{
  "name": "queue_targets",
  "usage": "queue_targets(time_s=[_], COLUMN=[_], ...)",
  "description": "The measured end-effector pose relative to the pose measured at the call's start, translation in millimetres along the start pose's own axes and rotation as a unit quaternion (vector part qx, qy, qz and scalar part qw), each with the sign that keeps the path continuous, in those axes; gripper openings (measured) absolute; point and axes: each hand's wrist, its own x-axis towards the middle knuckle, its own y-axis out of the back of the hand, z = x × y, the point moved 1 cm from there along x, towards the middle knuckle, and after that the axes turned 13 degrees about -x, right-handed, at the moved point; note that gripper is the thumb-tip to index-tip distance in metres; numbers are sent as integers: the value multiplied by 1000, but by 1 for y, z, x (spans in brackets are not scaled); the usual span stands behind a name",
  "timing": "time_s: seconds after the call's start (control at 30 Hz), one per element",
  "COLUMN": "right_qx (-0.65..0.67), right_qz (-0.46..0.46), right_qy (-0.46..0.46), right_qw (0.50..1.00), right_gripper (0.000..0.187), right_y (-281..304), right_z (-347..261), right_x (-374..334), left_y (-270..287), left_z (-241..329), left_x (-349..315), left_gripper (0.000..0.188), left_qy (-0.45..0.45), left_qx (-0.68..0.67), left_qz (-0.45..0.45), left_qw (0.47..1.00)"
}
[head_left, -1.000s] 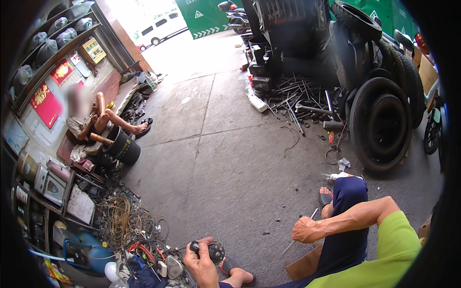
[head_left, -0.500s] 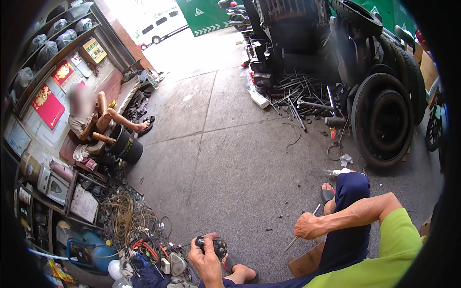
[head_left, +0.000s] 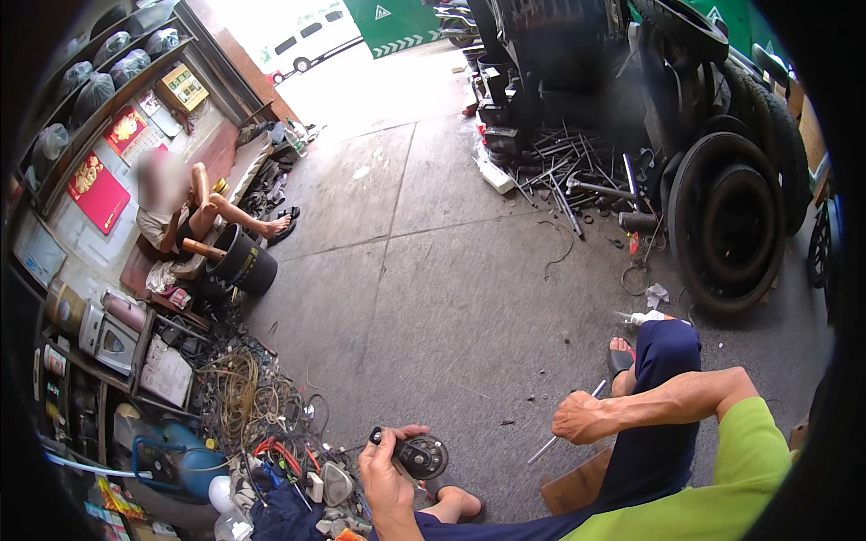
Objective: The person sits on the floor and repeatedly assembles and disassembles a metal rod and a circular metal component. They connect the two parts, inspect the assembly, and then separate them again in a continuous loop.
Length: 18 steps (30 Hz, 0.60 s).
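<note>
My left hand [head_left: 388, 478] is closed around a black mechanical part with a round, holed disc [head_left: 424, 458] at one end and a small black knob at the other. What exactly the part is I cannot tell. My right hand [head_left: 580, 417] is wrapped round a thin silver metal rod [head_left: 543, 449], which slants out on both sides of the fist. That fist is beside my right knee, apart from the black part. Just below it, a brown flat piece [head_left: 577, 484] that looks like cardboard lies by my leg.
Tangled wires and cables [head_left: 244, 392] heap up on the left, near a blue tank [head_left: 194, 464]. A black bucket [head_left: 248, 261] stands by a seated person [head_left: 171, 216]. Metal rods [head_left: 577, 171] lie beside stacked tyres [head_left: 726, 221]. A white bottle [head_left: 651, 317] is near my right foot.
My left hand has turned the black part, so its round disc shows more fully and sits further right. The right fist keeps its grip on the rod. The whole view has shifted slightly.
</note>
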Motion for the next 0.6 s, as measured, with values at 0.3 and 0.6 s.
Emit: queue_targets(time_s=[0.3, 0.6], right_qx=[24, 48], right_qz=[15, 20], right_qy=[-20, -20], right_qw=[999, 998], right_gripper=[15, 13], right_y=[-42, -67], right_z=[2, 7], right_x=[-2, -8], left_y=[9, -2], left_z=[-19, -21], left_x=[11, 13], left_gripper=[24, 24], left_qy=[105, 164], left_qx=[-41, -22], left_qz=[-3, -24], left_qw=[994, 986])
